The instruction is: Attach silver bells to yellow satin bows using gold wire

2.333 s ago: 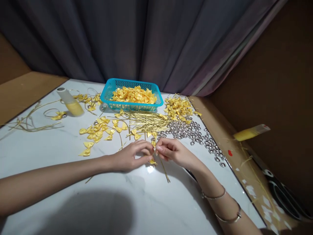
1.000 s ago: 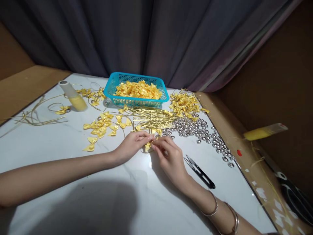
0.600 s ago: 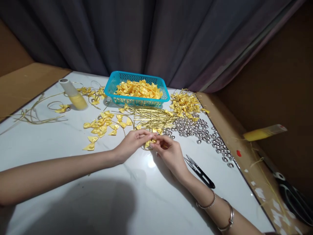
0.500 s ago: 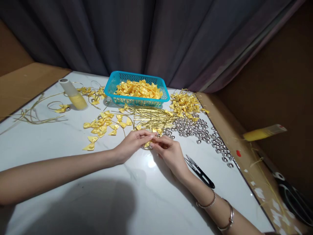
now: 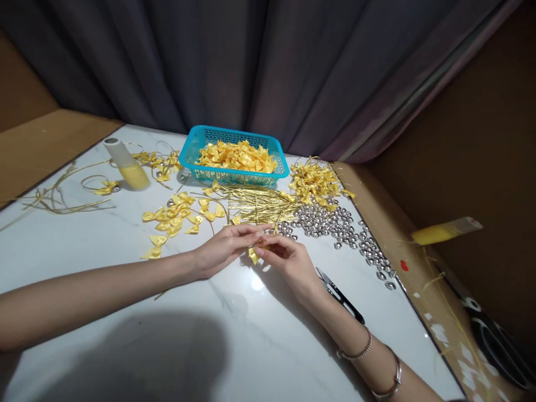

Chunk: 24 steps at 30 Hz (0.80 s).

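My left hand [image 5: 226, 248] and my right hand [image 5: 291, 265] meet above the middle of the table, fingers pinched together. Between them a small yellow ribbon bow [image 5: 253, 255] hangs under my right thumb and fingertips. A thin gold cord [image 5: 161, 293] shows below my left forearm and seems to run to my left fingers; the join is hidden. Just beyond my hands lies a bundle of gold cords [image 5: 259, 202]. Loose yellow bows [image 5: 173, 215] are to the left, and silver bells or beads [image 5: 322, 220] spread to the right. Black thread snips [image 5: 345, 301] lie beside my right wrist.
A blue basket [image 5: 234, 174] full of yellow bows stands at the back. Right of it is a heap of corded bows [image 5: 314, 178]. A thread cone [image 5: 132, 167] stands at back left. Scissors [image 5: 498, 346] and another yellow thread cone [image 5: 446, 230] are beyond the right edge.
The gold cord loop under my fingers no longer shows; a cord end now appears below my left forearm. The bow hangs slightly lower between my hands. The view has shifted slightly.
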Each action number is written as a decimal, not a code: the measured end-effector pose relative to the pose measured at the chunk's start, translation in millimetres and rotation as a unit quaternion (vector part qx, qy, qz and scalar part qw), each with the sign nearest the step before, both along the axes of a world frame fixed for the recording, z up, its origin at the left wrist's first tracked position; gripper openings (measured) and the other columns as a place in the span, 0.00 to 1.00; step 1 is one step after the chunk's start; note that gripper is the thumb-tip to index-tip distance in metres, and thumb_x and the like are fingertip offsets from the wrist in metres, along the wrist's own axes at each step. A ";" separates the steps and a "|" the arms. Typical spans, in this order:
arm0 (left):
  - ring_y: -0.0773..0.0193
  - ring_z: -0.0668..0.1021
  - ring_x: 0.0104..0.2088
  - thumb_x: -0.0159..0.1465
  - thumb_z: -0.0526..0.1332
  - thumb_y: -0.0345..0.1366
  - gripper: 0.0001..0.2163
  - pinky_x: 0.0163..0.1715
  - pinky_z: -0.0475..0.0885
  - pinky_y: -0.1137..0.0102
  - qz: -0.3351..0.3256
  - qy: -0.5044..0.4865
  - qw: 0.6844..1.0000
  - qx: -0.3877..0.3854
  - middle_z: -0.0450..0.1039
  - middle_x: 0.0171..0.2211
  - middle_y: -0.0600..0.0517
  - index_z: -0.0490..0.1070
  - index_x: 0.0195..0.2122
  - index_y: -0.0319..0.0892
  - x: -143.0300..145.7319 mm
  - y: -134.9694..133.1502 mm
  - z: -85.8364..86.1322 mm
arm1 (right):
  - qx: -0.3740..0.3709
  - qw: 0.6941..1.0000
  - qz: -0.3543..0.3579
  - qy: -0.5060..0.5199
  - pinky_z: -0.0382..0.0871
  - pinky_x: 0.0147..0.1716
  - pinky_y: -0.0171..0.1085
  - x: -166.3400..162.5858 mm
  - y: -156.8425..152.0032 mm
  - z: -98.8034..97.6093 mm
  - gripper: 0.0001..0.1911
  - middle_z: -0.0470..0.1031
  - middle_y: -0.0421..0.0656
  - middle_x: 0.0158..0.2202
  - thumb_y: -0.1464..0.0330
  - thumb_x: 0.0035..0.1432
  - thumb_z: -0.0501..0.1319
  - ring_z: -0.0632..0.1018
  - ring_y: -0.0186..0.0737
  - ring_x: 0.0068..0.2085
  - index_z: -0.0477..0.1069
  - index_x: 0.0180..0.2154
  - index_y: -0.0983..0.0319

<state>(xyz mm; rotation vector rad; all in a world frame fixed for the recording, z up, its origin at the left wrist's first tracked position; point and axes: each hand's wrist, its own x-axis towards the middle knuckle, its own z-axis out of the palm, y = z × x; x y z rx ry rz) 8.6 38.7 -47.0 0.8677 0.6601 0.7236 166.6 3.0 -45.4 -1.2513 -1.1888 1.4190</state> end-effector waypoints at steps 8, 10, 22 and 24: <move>0.59 0.73 0.46 0.54 0.68 0.39 0.09 0.47 0.66 0.67 0.033 0.023 0.999 0.003 0.73 0.43 0.48 0.76 0.33 0.39 0.0 0.7 -3.3 | -0.104 0.982 0.001 0.156 0.68 0.31 0.35 3.4 3.2 4.8 0.12 0.74 0.39 0.32 0.71 0.39 0.71 0.73 0.33 0.31 0.73 0.30 0.60; 0.62 0.73 0.42 0.54 0.68 0.39 0.08 0.44 0.66 0.68 0.041 0.025 0.999 0.007 0.73 0.38 0.50 0.75 0.31 0.39 -0.4 1.2 -4.4 | -0.108 0.982 0.011 0.154 0.66 0.29 0.34 4.2 3.8 4.7 0.12 0.73 0.38 0.30 0.72 0.40 0.71 0.72 0.33 0.30 0.74 0.30 0.60; 0.65 0.71 0.34 0.52 0.68 0.43 0.09 0.37 0.64 0.70 0.056 0.069 0.994 0.066 0.72 0.31 0.53 0.77 0.28 0.42 -3.7 2.9 -2.6 | -0.172 0.958 0.100 0.208 0.68 0.36 0.35 13.3 5.8 7.8 0.06 0.76 0.40 0.32 0.73 0.48 0.67 0.78 0.33 0.33 0.76 0.33 0.61; 0.66 0.71 0.32 0.51 0.70 0.42 0.10 0.35 0.64 0.70 0.055 0.059 0.996 0.042 0.73 0.29 0.53 0.77 0.28 0.42 -3.6 2.9 -3.0 | -0.180 0.954 0.115 0.209 0.69 0.35 0.34 13.4 5.7 8.8 0.06 0.76 0.40 0.33 0.73 0.49 0.67 0.79 0.35 0.33 0.77 0.33 0.62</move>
